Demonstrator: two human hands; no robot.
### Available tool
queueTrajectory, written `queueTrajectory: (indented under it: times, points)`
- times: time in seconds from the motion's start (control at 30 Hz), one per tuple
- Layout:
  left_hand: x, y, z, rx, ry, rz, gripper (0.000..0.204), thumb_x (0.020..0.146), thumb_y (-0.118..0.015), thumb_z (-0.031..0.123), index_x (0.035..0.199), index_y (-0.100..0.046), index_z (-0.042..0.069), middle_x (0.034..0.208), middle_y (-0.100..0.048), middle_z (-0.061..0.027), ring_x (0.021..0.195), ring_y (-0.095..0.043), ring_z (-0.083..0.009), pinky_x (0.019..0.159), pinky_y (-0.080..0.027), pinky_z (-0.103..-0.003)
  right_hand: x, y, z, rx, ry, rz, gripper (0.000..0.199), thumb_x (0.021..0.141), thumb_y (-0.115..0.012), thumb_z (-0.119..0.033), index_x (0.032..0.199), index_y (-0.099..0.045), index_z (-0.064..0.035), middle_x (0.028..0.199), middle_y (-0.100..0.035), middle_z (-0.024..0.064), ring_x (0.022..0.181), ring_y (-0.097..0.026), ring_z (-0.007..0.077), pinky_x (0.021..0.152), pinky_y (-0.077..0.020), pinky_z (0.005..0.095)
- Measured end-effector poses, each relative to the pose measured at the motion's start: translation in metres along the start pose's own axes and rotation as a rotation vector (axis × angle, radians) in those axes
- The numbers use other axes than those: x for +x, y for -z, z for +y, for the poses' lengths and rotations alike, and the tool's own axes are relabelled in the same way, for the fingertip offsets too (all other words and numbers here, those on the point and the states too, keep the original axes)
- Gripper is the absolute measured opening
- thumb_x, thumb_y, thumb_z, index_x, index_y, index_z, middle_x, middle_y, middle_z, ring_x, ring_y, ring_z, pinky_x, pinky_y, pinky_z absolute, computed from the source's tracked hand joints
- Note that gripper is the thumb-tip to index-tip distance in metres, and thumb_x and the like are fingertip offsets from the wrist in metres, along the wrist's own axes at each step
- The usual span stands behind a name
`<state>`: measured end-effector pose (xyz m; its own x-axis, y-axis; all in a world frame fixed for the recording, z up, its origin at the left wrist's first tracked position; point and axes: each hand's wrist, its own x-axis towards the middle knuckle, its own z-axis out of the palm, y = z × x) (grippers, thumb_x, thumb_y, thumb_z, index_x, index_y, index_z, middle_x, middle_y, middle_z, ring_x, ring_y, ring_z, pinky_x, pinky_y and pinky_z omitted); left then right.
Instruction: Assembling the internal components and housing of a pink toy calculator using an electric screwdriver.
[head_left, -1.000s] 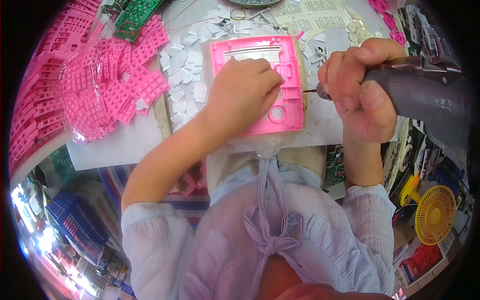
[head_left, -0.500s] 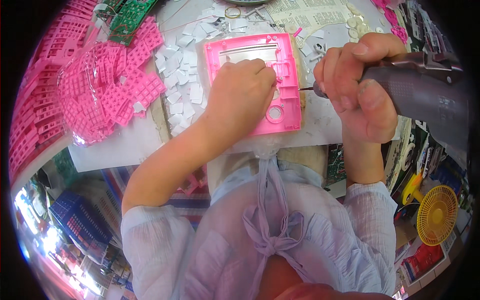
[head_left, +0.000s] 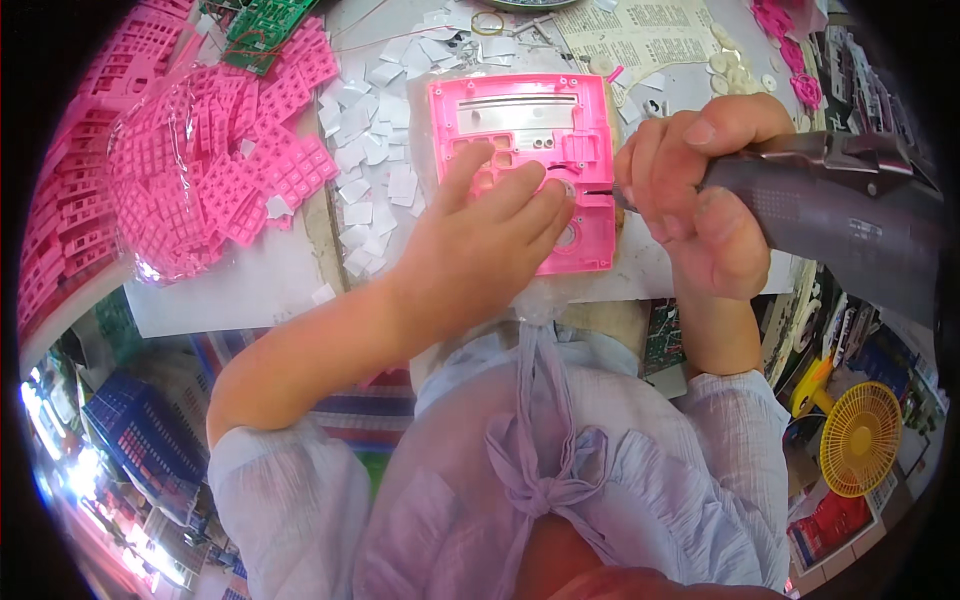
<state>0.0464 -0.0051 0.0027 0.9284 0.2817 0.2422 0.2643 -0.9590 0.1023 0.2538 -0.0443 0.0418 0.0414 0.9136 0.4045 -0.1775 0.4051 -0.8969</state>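
A bright pink plastic casing (head_left: pixel 598 247) lies on the bench in front of me, its ribbed inner side up. My left hand (head_left: pixel 470 240) rests over its lower left half, fingers spread. Two of those fingertips reach the round fitting at the right, near the driver's bit. What lies beneath the palm and fingertips is hidden. My right hand (head_left: pixel 705 190) is closed round the front of a dark grey electric screwdriver (head_left: pixel 820 190), held nearly level. Its thin bit points left and overlaps the casing's right part. Whether it touches a screw cannot be made out.
Pink keypad pieces (head_left: pixel 225 160), some in clear plastic, heap up at the left. Loose white squares (head_left: pixel 375 150) lie between them and the casing. A green circuit board (head_left: pixel 268 30), printed paper (head_left: pixel 635 35) and cream discs (head_left: pixel 730 65) are farther back. A yellow fan (head_left: pixel 860 440) stands low right.
My left hand has gone from bunched fingers on the casing's middle to spread fingers lower down. The screwdriver's bit has moved left, from beside the casing's edge to over it.
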Motion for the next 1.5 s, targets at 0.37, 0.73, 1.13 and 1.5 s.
queueTrajectory:
  times: [0.37, 0.73, 1.13, 1.5]
  points:
    - [-0.005, 0.000, -0.001, -0.106, 0.026, 0.042, 0.028, 0.082, -0.062, 0.017, 0.107, -0.070, 0.008, 0.113, -0.061, -0.0036, 0.115, -0.054, -0.0213, 0.113, -0.032, -0.055, -0.008, -0.012, 0.024, -0.109, -0.019, -0.042, 0.023, 0.089, -0.065, -0.010, 0.105, -0.050, -0.0027, 0.067, -0.051, 0.0037, 0.056, -0.047, 0.0119, 0.054, -0.0425, 0.0290]
    - [0.000, -0.006, -0.004, -0.077, -0.042, 0.046, 0.023, 0.083, -0.060, 0.016, 0.102, -0.072, 0.011, 0.109, -0.065, -0.0033, 0.112, -0.055, -0.0219, 0.112, -0.032, -0.055, 0.000, -0.005, 0.033, 0.094, -0.158, -0.128, 0.027, 0.087, -0.067, -0.013, 0.107, -0.054, -0.0005, 0.064, -0.051, 0.0007, 0.054, -0.048, 0.0113, 0.050, -0.0403, 0.0265]
    - [-0.095, 0.052, -0.082, -0.053, 0.748, 0.319, 0.015, 0.082, -0.074, 0.009, 0.096, -0.073, 0.005, 0.097, -0.070, -0.0111, 0.090, -0.065, -0.0292, 0.079, -0.050, -0.036, 0.037, 0.062, -0.047, -0.479, 0.162, 0.277, 0.043, 0.090, -0.068, -0.004, 0.128, -0.050, 0.0040, 0.101, -0.066, 0.0122, 0.090, -0.065, 0.0187, 0.083, -0.0519, 0.0321]
    - [-0.049, 0.035, -0.150, 0.456, 0.677, 0.130, 0.018, 0.080, -0.077, 0.024, 0.091, -0.073, 0.009, 0.093, -0.069, -0.0056, 0.101, -0.060, -0.0274, 0.085, -0.044, -0.044, -0.029, 0.058, -0.015, -0.811, 0.035, 0.397, 0.057, 0.092, -0.065, -0.001, 0.144, -0.043, 0.0041, 0.145, -0.049, 0.0202, 0.135, -0.048, 0.0310, 0.108, -0.0433, 0.0439]
